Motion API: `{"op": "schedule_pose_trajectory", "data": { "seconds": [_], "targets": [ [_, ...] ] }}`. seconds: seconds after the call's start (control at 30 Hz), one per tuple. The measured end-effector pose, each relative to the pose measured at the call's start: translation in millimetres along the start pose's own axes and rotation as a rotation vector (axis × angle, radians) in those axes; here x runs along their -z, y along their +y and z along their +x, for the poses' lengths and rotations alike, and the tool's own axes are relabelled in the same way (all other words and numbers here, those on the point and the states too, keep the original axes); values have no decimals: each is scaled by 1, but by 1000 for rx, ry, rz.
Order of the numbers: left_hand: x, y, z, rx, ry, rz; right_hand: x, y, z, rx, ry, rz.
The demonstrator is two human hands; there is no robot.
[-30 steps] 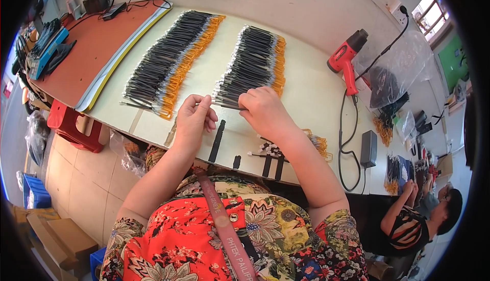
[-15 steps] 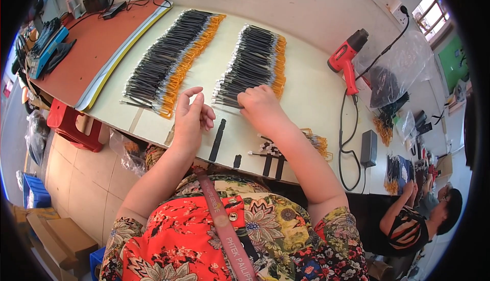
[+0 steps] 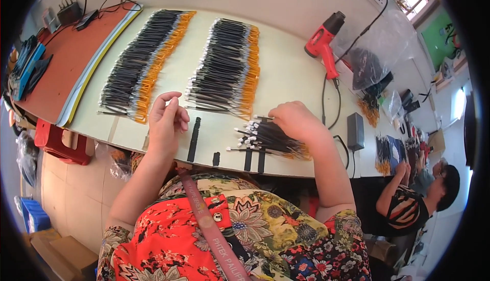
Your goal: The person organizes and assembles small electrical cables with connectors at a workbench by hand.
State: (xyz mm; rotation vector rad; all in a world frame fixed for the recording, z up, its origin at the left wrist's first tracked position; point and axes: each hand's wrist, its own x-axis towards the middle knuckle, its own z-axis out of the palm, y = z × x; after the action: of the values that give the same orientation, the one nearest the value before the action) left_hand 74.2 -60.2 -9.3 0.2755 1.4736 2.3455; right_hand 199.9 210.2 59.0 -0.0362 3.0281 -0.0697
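- From here I see the left hand (image 3: 166,120) half-curled, thumb raised, no cable visible in it, between the near ends of the two cable rows.
- The right hand (image 3: 297,121) bends over the loose cable pile (image 3: 270,137) near the table's front edge; I can't tell whether its fingers pinch one.
- Left row (image 3: 145,59) and right row (image 3: 224,66) of black cables lie on the table (image 3: 286,61), white ends left, orange loops right.
- A red heat gun (image 3: 322,49) sits beyond the right hand.
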Motion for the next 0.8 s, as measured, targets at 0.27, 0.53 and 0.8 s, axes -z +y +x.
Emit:
{"op": "schedule_pose_trajectory", "data": {
  "seconds": [0.27,0.53,0.8],
  "targets": [
    [-4,0,-1,25,-67,53,-22,12,0,23,119,48],
    [-5,-1,-1,31,-108,68,-3,20,-13,10,314,131],
    [-9,1,-5,64,-226,143,18,-16,1,298,631,174]
  ]
}}
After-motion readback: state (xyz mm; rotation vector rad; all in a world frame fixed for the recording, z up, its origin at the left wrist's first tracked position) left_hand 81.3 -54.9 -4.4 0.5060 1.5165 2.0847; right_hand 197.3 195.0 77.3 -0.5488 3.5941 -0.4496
